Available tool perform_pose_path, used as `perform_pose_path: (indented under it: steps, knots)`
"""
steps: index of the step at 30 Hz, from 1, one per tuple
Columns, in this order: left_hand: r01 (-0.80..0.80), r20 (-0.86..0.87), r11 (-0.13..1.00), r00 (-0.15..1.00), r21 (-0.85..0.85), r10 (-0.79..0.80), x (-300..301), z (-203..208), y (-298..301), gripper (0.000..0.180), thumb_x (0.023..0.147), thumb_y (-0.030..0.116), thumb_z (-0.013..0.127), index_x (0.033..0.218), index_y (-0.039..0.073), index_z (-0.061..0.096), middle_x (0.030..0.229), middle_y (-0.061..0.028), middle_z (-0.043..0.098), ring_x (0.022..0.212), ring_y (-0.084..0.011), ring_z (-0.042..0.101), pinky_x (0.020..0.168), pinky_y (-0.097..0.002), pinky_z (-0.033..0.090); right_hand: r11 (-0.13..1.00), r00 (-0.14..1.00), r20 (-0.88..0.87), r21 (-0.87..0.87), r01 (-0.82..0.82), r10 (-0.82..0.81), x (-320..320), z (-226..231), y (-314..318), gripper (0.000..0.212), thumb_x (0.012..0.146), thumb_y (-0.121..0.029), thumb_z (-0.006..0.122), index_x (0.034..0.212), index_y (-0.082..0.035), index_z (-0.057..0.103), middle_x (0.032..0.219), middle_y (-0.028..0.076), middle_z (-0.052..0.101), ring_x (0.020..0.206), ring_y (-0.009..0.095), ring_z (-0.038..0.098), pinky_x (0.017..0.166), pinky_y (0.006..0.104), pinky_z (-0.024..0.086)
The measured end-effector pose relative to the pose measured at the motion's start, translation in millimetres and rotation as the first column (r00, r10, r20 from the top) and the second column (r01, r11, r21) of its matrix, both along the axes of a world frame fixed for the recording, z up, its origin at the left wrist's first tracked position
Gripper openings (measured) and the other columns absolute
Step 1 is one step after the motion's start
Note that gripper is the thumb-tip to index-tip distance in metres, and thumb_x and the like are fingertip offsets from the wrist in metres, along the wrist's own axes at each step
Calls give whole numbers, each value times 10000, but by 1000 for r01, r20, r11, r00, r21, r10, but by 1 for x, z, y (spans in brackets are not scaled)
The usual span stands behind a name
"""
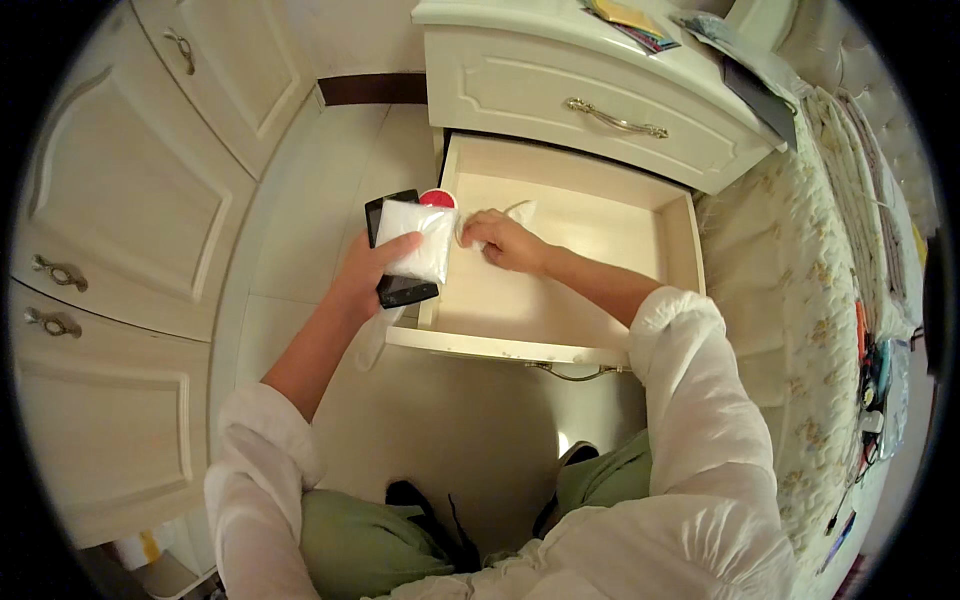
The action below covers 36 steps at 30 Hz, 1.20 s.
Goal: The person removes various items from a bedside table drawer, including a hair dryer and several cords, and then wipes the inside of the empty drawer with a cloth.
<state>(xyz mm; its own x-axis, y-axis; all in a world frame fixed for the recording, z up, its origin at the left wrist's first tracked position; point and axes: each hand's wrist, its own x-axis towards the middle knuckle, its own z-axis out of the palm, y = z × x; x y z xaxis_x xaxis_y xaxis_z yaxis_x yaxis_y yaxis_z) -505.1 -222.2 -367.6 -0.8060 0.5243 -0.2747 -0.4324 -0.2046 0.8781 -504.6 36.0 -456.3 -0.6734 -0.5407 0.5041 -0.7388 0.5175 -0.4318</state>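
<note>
My left hand [358, 272] is closed around a stack at the drawer's left side. In it are a white packet in clear plastic [415, 240], pressed under my thumb, and a black phone-like slab [405, 292] beneath. A red round item with a white rim [438, 198] shows just behind the packet; whether my hand holds it I cannot tell. Over the pulled-out drawer [560, 290], my right hand [508, 243] has its fingers curled together at a thin whitish piece [522, 212], whose kind is unclear. Something whitish and limp [375, 340] hangs below my left hand.
The drawer belongs to a cream nightstand [600, 95] with colourful packets [630, 22] on top. A bed with a floral cover [760, 270] stands at the right, small items and cables [870, 420] along it. Cream cabinet doors [120, 190] line the left.
</note>
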Motion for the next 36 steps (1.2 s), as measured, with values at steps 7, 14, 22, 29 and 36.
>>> perform_pose_path:
  steps: [7, 14, 22, 29, 36]
  knots:
    - [51, -160, 981, 984, -188, -82, 15, 13, 5, 415, 737, 112, 716, 1092, 4, 529, 981, -101, 616, 859, -191, 617, 758, -326, 508, 947, 880, -408, 93, 306, -244, -19, 94, 9, 216, 665, 43, 578, 857, -49, 611, 923, 87, 568, 908, 285, 521, 777, 356, 441]
    - [-11, -478, 828, 821, -561, -313, 22, 30, 11, 556, 627, 164, 778, 1105, 23, 531, 967, -87, 622, 864, -178, 597, 794, -317, 467, 829, 771, -628, 370, 419, -109, -60, 114, 13, 174, 726, -117, 542, 862, -41, 618, 922, 61, 556, 921, 235, 527, 773, 341, 447]
    - [96, -441, 844, 819, -527, -368, 22, 23, 9, 514, 654, 131, 758, 1103, 30, 530, 973, -82, 619, 865, -176, 592, 788, -316, 467, 758, 676, -713, 334, 560, -186, -14, 96, 76, 166, 735, -105, 560, 864, -29, 630, 959, 74, 565, 915, 241, 545, 758, 352, 466]
    - [47, -462, 857, 826, -513, -322, 22, 11, 8, 561, 636, 205, 751, 1112, 15, 522, 1000, -130, 623, 895, -232, 604, 807, -339, 463, 764, 838, -512, 459, 454, -189, -74, 85, -5, 226, 703, -112, 562, 893, -13, 633, 982, 82, 574, 937, 248, 542, 813, 344, 457]
    - [58, -485, 856, 803, -513, -345, 21, 15, 6, 571, 639, 216, 744, 1119, 7, 515, 996, -138, 621, 902, -245, 603, 815, -345, 461, 760, 740, -629, 354, 544, -237, -11, 88, 81, 144, 688, -97, 577, 803, -34, 637, 872, 62, 580, 868, 237, 560, 759, 352, 476]
